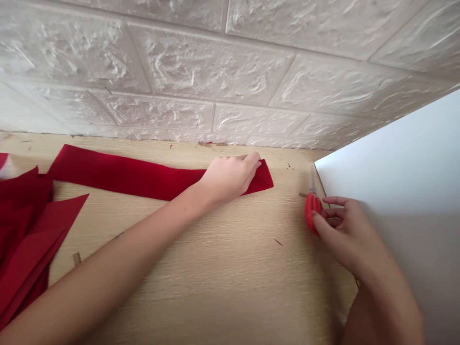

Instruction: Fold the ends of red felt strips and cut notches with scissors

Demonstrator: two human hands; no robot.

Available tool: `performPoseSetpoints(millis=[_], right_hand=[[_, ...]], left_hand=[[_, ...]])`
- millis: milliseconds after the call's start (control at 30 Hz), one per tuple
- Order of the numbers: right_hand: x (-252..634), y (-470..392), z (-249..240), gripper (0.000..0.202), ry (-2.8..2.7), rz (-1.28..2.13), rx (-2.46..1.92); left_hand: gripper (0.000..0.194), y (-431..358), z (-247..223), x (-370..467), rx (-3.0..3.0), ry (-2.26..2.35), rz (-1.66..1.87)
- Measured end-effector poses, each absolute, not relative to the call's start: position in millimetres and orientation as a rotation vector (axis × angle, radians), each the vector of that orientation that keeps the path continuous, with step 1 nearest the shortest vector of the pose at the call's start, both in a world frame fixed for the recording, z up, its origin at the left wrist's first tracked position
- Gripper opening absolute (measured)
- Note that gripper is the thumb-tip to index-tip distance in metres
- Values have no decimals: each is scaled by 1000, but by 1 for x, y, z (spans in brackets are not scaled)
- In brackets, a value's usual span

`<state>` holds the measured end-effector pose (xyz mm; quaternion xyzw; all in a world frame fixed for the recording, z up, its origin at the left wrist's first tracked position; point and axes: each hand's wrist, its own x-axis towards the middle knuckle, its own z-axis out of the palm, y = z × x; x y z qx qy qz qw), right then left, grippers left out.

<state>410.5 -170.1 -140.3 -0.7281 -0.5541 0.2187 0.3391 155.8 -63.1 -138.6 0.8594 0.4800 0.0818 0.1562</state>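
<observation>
A long strip of red fabric (118, 171) lies almost straight across the wooden tabletop. Near its right end my left hand (232, 177) rests on top, with the fingers closed over the cloth; the fingertips are partly hidden. To the right, a pair of scissors (313, 211) with red handles points its blades away from me, towards the wall. My right hand (341, 227) has its thumb and fingers around the handles, and the blades are slightly blurred. A gap of bare wood separates the scissors from the strip's end.
More red fabric pieces (32, 235) are heaped at the left edge. A pale brick-patterned wall (215, 62) runs along the back of the tabletop (215, 268). A white panel (402, 167) stands at the right. Small red scraps and brown bits are scattered about.
</observation>
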Motion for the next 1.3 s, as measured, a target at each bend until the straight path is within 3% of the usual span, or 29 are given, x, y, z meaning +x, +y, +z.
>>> performPoseSetpoints(millis=[133, 300, 467, 567, 967, 1167, 1300], right_hand=[[380, -163, -118, 50, -1087, 1064, -1505], [345, -155, -115, 57, -1028, 1280, -1177], [345, -136, -132, 65, -1134, 960, -1239], [345, -127, -138, 57, -1260, 793, -1318], [330, -121, -150, 44, -1249, 878, -1369], [337, -123, -153, 43, -1198, 768, -1369], [344, -123, -150, 44, -1020, 699, -1331]], left_hand=[[36, -64, -125, 156, 2509, 1397, 213], [37, -67, -117, 157, 2541, 1423, 198], [37, -68, -114, 157, 2543, 1398, 195], [38, -69, -115, 156, 2559, 1359, 212], [29, -75, -118, 161, 2624, 1209, 130], [50, -73, -120, 147, 2604, 1278, 146], [66, -63, -119, 106, 2570, 1463, -151]])
